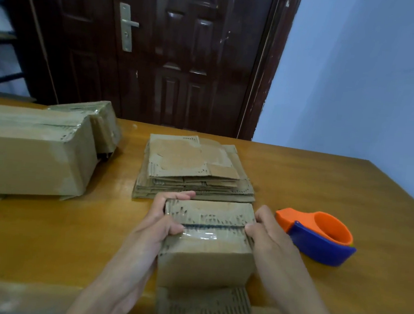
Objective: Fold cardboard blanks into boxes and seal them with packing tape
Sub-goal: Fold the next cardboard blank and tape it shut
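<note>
Your left hand [163, 218] and right hand [267, 228] grip the two ends of a small brown cardboard box [207, 242] standing on the near middle of the wooden table [68, 245], thumbs pressed on the clear tape [201, 234] over its top seam. Just behind it lies a stack of flat cardboard blanks [194, 170]. An orange-and-blue tape dispenser [319, 236] sits near your right hand. Taped, finished boxes [31, 151] stand at far left, before a dark wooden door [160, 52].

Both forearms & hands bare, no sleeves, rings or gloves.
</note>
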The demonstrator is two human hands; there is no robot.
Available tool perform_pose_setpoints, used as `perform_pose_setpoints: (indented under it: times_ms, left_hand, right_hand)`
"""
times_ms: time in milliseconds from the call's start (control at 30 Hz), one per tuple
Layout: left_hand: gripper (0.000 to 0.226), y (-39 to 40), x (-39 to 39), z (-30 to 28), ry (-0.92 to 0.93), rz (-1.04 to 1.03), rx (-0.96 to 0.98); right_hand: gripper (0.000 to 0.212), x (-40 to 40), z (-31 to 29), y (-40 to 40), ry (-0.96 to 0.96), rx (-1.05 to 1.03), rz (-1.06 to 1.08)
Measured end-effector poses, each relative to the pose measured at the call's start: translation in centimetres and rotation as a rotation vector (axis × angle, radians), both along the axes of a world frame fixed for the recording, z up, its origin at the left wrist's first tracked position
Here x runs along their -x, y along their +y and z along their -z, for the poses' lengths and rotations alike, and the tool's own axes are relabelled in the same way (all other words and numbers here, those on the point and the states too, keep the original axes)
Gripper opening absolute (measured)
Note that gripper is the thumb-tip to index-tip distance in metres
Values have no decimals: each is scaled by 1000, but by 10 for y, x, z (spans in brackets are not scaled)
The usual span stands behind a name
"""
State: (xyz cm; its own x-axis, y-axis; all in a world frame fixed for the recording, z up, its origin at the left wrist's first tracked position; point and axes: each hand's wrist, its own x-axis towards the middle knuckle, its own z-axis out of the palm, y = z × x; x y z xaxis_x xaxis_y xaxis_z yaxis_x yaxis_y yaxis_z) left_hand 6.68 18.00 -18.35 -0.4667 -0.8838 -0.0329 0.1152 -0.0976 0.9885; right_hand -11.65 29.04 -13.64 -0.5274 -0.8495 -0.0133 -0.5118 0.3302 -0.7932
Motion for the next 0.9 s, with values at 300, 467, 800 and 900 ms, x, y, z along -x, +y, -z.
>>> perform_pose_setpoints:
  times_ms: [300,467,800,900]
  left_hand:
    - [23,0,9,-42,-155,5,-12]
    - [33,7,16,-46,-216,-42,160]
    - [27,7,10,-46,0,67,-26]
    - [35,-2,6,-45,8,161,-31]
  right_hand:
    - [75,5,-10,-10,-189,-11,-143]
    - [61,-2,-9,-14,-143,68,-1]
    - [31,17,-9,1,-423,158,-151]
    - [41,24,-10,2,-402,140,-167]
